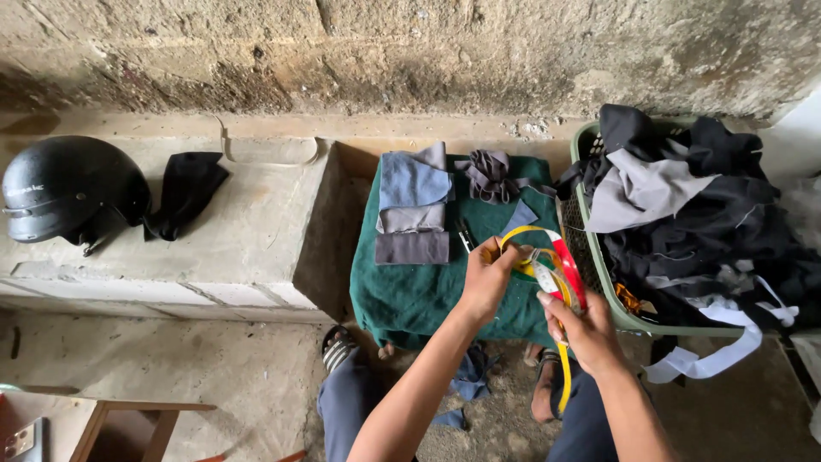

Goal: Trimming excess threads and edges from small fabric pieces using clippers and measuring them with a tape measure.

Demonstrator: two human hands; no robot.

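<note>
Both hands hold one yellow and red strap [547,261] above the green cloth [419,291]: the left hand [489,278] has its fingers closed around the loop, and the right hand [586,329] pinches the strap lower, with a yellow end hanging down. On the cloth lie one stack of folded grey and blue pieces [413,205] and one crumpled dark piece [492,175]. One green basket [603,282] full of dark clothes stands just beside the right hand, and one black helmet [73,188] rests well apart on the concrete ledge [248,222].

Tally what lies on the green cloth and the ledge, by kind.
Folded fabric pieces: 3
Crumpled dark rag: 1
Scissors: 1
Helmet: 1
Black cloth: 1
Total: 7
</note>
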